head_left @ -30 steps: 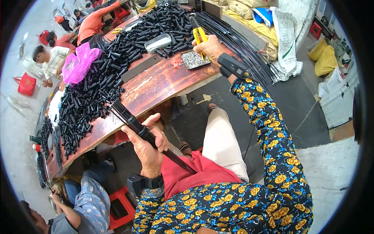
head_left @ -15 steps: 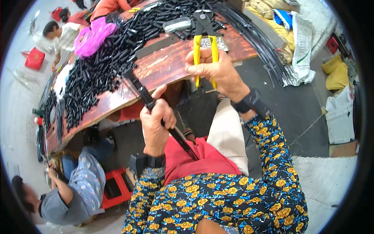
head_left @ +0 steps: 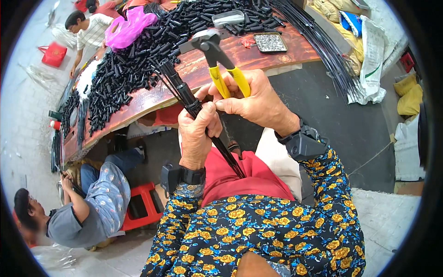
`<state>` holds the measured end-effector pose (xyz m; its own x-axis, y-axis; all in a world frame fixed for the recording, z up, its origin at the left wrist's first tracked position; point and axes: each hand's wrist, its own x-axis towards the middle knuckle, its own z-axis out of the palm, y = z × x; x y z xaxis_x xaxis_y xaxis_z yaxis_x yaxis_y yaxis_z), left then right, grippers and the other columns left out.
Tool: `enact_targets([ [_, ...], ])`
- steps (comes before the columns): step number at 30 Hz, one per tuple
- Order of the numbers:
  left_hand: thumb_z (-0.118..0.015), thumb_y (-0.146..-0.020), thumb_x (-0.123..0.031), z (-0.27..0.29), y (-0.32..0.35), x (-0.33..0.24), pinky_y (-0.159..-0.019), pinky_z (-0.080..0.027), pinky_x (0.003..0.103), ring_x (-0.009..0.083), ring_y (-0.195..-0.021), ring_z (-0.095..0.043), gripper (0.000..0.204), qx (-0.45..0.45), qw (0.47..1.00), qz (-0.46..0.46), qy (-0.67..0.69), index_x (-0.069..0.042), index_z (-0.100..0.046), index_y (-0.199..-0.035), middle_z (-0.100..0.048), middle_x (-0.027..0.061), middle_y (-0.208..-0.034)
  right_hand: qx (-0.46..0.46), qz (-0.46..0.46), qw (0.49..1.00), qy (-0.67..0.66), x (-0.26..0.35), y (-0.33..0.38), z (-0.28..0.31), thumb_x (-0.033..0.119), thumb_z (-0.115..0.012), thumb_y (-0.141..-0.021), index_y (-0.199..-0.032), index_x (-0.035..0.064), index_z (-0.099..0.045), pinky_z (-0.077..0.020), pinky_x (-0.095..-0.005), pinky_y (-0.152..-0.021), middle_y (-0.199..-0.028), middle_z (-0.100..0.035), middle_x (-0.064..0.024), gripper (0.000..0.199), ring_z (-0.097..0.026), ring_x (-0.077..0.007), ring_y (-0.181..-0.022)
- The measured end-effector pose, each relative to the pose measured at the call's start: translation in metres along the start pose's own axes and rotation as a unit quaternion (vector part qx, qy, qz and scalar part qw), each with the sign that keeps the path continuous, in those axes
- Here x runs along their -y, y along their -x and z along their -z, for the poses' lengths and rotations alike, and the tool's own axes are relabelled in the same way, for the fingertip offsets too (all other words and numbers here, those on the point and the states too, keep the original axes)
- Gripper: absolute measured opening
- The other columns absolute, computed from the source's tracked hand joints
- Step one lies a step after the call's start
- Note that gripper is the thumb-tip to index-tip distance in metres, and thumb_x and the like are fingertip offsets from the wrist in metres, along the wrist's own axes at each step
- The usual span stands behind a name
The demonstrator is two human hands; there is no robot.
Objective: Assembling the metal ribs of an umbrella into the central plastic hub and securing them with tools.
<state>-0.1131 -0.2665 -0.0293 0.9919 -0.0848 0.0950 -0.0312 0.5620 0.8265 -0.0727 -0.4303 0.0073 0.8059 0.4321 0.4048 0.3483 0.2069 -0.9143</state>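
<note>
gripping a bundle of thin black rods (head_left: 185,94), the left hand (head_left: 199,134) is closed round its middle, fingers curled and thumb laid up toward the right hand (head_left: 254,97). the bundle is in front of the body with its long axis on a slant: the upper end leans away to the left, toward the wooden table (head_left: 297,53), and the lower end reaches down to the right, over the red cloth (head_left: 249,184) on the lap. a thicker black collar (head_left: 194,108) sits just above the left fist. the right hand lies to the right of the bundle, its thumb and fingertips drawn together just beside the left thumb; whether a small piece is pinched there cannot be told. the same hand clasps a pair of pliers (head_left: 224,57) by the yellow handles, the head pointing up and to the left, apart from the rods; how far the jaws stand open is not plain. the left hand is thus the one on the bundle, the right the nearer to the shallow tray (head_left: 272,51) of small silvery bits. beyond, on the table, are a heap of short black tubes (head_left: 115,87), a clear box (head_left: 228,23) and, toward the right, loose long rods (head_left: 316,44)
</note>
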Motion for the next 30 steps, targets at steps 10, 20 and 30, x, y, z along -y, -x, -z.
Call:
enact_targets([
  [10,-0.057,-0.095,-0.033,-0.002,-0.005,0.005,-0.042,-0.032,0.025,0.0088,-0.044,-0.037,0.036,0.028,0.999,-0.009,-0.044,-0.008,-0.049,-0.119,-0.04,-0.0017,-0.059,0.017,0.058,0.996,0.068,0.01,-0.01,-0.002,-0.004,-0.058,-0.079,-0.095,-0.0013,-0.065,-0.0492,-0.0214,-0.058,-0.078,-0.064,-0.002,0.018,-0.059,-0.0057,-0.066],
  [20,-0.029,-0.095,-0.067,-0.012,-0.004,0.002,-0.042,-0.031,0.023,0.0081,-0.047,-0.038,0.075,-0.017,0.999,0.01,0.04,-0.005,-0.047,-0.134,-0.047,-0.0004,-0.06,-0.136,0.001,0.99,-0.03,0.005,0.001,-0.038,-0.005,-0.058,-0.085,-0.098,-0.0013,-0.061,-0.0478,-0.0223,-0.042,-0.066,-0.061,-0.0033,0.014,-0.059,-0.0083,-0.048],
  [30,-0.028,-0.097,-0.063,-0.009,-0.005,0.002,-0.04,-0.031,0.024,0.0099,-0.045,-0.041,0.065,-0.013,0.999,0.005,0.053,-0.008,-0.054,-0.119,-0.05,0.0004,-0.062,-0.175,0.01,0.984,-0.036,-0.004,0.002,-0.046,-0.003,-0.057,-0.083,-0.1,-0.0022,-0.062,-0.0458,-0.0218,-0.039,-0.075,-0.06,-0.0034,0.017,-0.057,-0.0068,-0.047],
])
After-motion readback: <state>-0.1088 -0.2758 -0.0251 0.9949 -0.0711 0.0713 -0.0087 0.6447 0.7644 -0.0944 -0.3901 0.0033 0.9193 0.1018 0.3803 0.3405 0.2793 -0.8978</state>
